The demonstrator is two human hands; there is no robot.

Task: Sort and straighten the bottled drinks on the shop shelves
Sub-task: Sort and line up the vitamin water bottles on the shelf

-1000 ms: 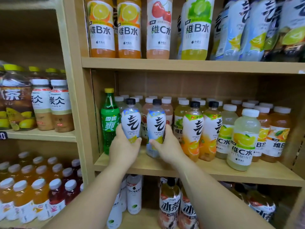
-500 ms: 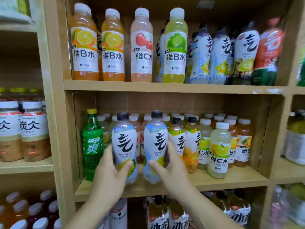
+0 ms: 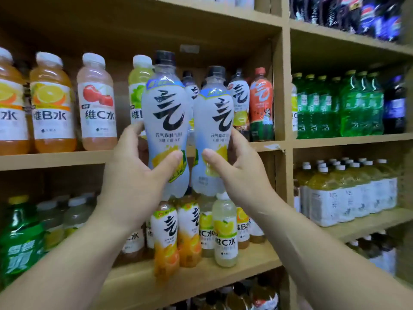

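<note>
Both white bottles are now off the middle shelf (image 3: pixel 201 271), where they were standing half a second ago, and I am lifting them toward the upper shelf (image 3: pixel 55 158). Left bottle (image 3: pixel 166 121) is riding slightly higher than right bottle (image 3: pixel 213 130); they are side by side, nearly touching, both upright, labels facing me.

My left hand (image 3: pixel 134 175) is wrapping the left bottle at its narrowed lower waist, thumb pressing across the lemon print; my right hand (image 3: pixel 241 171) is doing the same on the right bottle. Fingers of both hands are clamped on plastic, not loose.

Handling, judged: full bottles, so moderately heavy for one hand each. Thin plastic is probably yielding a little under squeeze; the label film looks smooth and may be slippery. The waist is the sensible hold, since the flare below it should be stopping any downward slip.

Matching black-capped bottles (image 3: pixel 239 97) are standing on the upper shelf just behind, right of the green vitamin bottle (image 3: pixel 138 86). The view is also tilting upward compared with earlier.
</note>
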